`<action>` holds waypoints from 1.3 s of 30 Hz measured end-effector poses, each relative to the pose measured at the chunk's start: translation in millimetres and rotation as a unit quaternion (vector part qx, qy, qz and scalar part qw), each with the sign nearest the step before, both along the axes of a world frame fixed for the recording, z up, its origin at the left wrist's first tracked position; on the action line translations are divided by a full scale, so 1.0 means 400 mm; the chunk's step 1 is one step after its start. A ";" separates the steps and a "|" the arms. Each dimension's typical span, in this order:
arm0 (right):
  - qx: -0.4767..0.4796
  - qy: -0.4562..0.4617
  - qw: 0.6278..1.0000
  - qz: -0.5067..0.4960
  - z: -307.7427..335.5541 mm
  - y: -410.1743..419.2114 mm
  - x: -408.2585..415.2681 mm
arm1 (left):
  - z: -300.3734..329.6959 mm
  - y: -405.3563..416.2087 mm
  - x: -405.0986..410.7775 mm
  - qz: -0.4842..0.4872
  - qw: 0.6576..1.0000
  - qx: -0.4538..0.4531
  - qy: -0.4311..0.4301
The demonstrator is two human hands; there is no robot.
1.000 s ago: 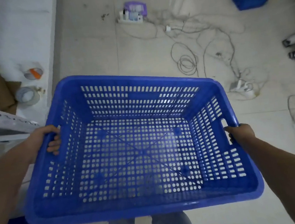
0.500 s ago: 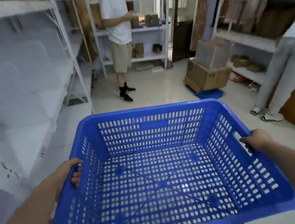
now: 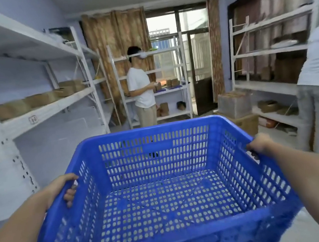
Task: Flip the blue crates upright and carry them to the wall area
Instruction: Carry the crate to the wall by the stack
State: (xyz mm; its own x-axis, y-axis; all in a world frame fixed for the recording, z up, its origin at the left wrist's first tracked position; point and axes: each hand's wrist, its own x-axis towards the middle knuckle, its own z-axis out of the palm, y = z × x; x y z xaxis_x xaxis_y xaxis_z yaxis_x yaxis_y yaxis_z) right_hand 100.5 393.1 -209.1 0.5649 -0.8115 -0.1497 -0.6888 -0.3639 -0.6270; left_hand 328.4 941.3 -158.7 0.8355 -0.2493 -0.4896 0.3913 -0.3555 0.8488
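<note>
Carrying an upright, empty blue crate [image 3: 163, 190] filling the lower centre of the frame, the left hand [image 3: 60, 188] and right hand [image 3: 260, 144] grip opposite side rims, fingers curled closed over the edges, arms extended forward. Keeping it level and steering clear of the person [image 3: 142, 94] standing ahead seems wise.

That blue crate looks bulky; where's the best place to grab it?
By the two short side walls, one hand from each side. The blue crate is upright and wide, with a thick rolled rim. The left hand hooks its fingers through the wall; the right hand grips the opposite rim.
</note>
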 end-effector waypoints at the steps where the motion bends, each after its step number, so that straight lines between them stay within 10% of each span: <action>1: -0.017 0.004 1.000 0.004 0.017 0.001 0.009 | 0.012 0.010 -0.016 0.002 1.000 0.003 -0.001; 21: -0.010 0.016 0.953 0.302 0.023 0.052 0.343 | 0.001 0.189 -0.475 0.248 0.966 0.068 -0.012; 39: -0.005 0.057 0.829 0.556 0.020 0.648 0.251 | -0.031 0.489 -1.191 0.458 0.883 0.107 0.019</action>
